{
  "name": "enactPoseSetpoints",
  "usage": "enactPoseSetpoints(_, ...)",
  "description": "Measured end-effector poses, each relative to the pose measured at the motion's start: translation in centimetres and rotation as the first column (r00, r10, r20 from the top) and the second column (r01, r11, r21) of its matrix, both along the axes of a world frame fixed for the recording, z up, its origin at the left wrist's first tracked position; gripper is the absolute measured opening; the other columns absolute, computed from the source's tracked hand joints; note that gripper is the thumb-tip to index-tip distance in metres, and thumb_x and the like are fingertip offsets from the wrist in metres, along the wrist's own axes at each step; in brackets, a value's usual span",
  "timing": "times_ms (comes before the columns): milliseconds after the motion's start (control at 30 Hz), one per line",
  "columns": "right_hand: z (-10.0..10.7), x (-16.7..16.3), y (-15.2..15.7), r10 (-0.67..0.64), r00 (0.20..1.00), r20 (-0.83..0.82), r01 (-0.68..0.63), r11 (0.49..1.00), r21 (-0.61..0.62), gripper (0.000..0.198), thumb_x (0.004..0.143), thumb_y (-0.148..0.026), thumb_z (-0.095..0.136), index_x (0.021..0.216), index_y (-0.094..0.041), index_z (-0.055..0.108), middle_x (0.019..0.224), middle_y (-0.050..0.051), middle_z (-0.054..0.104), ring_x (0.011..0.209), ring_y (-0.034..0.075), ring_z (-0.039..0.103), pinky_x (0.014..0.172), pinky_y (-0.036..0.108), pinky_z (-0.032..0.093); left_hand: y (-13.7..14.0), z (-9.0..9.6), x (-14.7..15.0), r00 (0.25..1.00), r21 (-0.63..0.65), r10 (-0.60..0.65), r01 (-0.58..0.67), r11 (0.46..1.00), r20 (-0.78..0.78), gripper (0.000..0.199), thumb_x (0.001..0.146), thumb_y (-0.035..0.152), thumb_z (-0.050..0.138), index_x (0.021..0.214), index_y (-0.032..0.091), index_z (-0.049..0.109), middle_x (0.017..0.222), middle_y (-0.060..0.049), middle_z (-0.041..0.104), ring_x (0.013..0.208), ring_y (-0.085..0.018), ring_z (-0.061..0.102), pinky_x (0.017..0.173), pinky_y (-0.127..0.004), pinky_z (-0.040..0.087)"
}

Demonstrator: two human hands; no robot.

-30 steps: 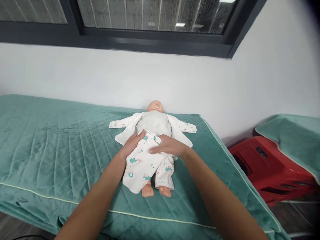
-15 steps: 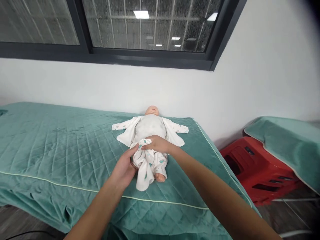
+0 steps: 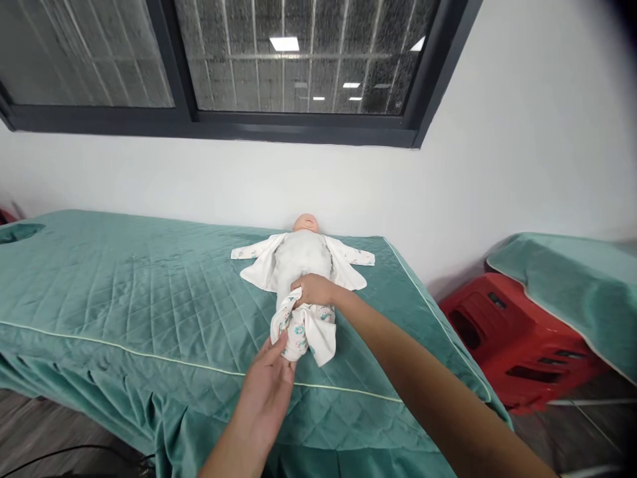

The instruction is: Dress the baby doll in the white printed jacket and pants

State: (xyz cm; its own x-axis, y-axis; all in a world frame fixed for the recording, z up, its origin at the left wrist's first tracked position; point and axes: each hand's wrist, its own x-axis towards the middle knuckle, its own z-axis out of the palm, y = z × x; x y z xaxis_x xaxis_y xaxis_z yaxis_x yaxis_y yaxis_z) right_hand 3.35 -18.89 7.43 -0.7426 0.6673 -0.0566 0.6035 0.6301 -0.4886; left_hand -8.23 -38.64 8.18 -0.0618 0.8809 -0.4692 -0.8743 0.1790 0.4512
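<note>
A baby doll [image 3: 302, 255] lies on its back on the green quilted bed cover, head toward the wall. Its white long-sleeved top [image 3: 348, 255] is spread open on both sides of the soft pale body. White baby pants [image 3: 298, 332] with a small green print are bunched around the legs. My right hand [image 3: 314, 290] is closed on the pants' upper edge. Lower down, my left hand [image 3: 271, 372] holds the gathered cloth, thumb in front and fingers underneath. One loose flap of the pants hangs to the right. The doll's feet are hidden.
The green bed cover [image 3: 124, 279] reaches the white wall below a dark-framed window [image 3: 298, 129]. On the right stands a red plastic piece [image 3: 517, 345] under another green cover [image 3: 562, 279]. A black cable [image 3: 74, 448] runs along the floor at lower left.
My left hand has shifted right and nearer to me. The pants have become more bunched, with the loose flap now at the right, and the foot seen earlier is covered.
</note>
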Motion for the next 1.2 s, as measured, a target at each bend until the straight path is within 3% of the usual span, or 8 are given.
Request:
enactPoseSetpoints(233,0.3,-0.1,-0.1,0.077,0.995,0.07,-0.077,0.997,-0.009,0.027,0.064,-0.034,0.081,0.082,-0.016,0.072,0.083,0.0,0.072,0.074,0.014,0.059,0.06,0.021,0.034,-1.9,-2.6,1.8,0.997,0.011,0.073,-0.072,0.997,-0.024,0.029,0.088,0.009,0.06,0.115,0.018,0.065,0.112,-0.008,0.072,0.105,-0.016,0.068,0.091,-0.023,0.057)
enactPoseSetpoints(433,0.5,0.0,-0.2,0.068,0.991,0.116,-0.068,0.998,-0.003,0.021,0.065,-0.028,0.076,0.082,-0.017,0.072,0.081,0.0,0.071,0.073,0.014,0.059,0.06,0.022,0.034,-2.5,-6.5,-0.6,0.942,0.113,0.097,-0.064,0.992,-0.322,0.03,0.077,0.029,0.076,0.102,0.016,0.067,0.11,-0.009,0.07,0.106,-0.021,0.066,0.092,-0.03,0.056)
enactPoseSetpoints(567,0.3,0.0,-0.3,0.046,0.99,0.137,-0.047,0.999,0.005,0.018,0.065,-0.029,0.074,0.079,-0.018,0.073,0.077,0.0,0.071,0.07,0.014,0.057,0.058,0.023,0.032,-1.4,-7.8,-3.6,0.813,0.113,0.037,0.036,0.993,-0.581,0.039,0.075,0.043,0.073,0.101,0.016,0.064,0.102,-0.007,0.067,0.092,-0.021,0.066,0.078,-0.038,0.061)
enactPoseSetpoints(733,0.4,0.1,-0.5,0.012,0.989,0.144,-0.012,1.0,-0.001,0.02,0.067,-0.036,0.075,0.076,-0.018,0.072,0.075,0.0,0.07,0.068,0.015,0.057,0.056,0.024,0.03,0.9,-7.1,-5.1,0.536,-0.017,-0.11,0.175,0.984,-0.837,0.027,0.08,0.04,0.061,0.095,0.018,0.059,0.089,-0.004,0.059,0.073,-0.018,0.059,0.055,-0.035,0.059)
enactPoseSetpoints(800,0.4,0.1,-0.6,-0.003,0.99,0.142,0.004,1.0,-0.008,0.023,0.067,-0.039,0.076,0.077,-0.019,0.072,0.075,0.0,0.071,0.068,0.015,0.058,0.055,0.024,0.03,1.4,-6.6,-5.1,0.464,-0.05,-0.146,0.213,0.976,-0.874,0.023,0.081,0.037,0.06,0.093,0.018,0.058,0.09,-0.004,0.058,0.072,-0.018,0.057,0.051,-0.033,0.057)
enactPoseSetpoints(867,0.4,0.0,-0.7,-0.021,0.991,0.136,0.023,1.0,-0.013,0.026,0.067,-0.042,0.077,0.078,-0.019,0.072,0.078,0.0,0.072,0.071,0.016,0.059,0.056,0.024,0.031,1.6,-6.1,-5.2,0.478,-0.054,-0.179,0.264,0.963,-0.86,0.022,0.081,0.037,0.06,0.092,0.018,0.057,0.089,-0.005,0.056,0.075,-0.019,0.055,0.051,-0.031,0.056)
enactPoseSetpoints(1033,0.3,-0.2,-0.8,-0.061,0.994,0.094,0.062,0.998,-0.004,0.035,0.067,-0.051,0.077,0.08,-0.019,0.072,0.086,0.003,0.073,0.078,0.019,0.061,0.059,0.024,0.033,1.5,-5.3,-6.0,0.594,0.036,-0.264,0.444,0.895,-0.76,0.03,0.081,0.042,0.064,0.097,0.018,0.058,0.09,-0.005,0.058,0.08,-0.017,0.052,0.053,-0.024,0.05)
enactPoseSetpoints(1200,0.0,0.4,-0.8,-0.058,0.995,-0.086,0.053,0.997,-0.061,0.033,0.072,-0.049,0.073,0.076,-0.017,0.068,0.08,0.002,0.069,0.077,0.018,0.059,0.065,0.024,0.037,2.5,-5.3,-6.4,0.632,0.164,-0.286,0.556,0.815,-0.72,0.043,0.075,0.032,0.071,0.113,0.017,0.058,0.092,-0.004,0.061,0.072,-0.013,0.051,0.055,-0.022,0.047)
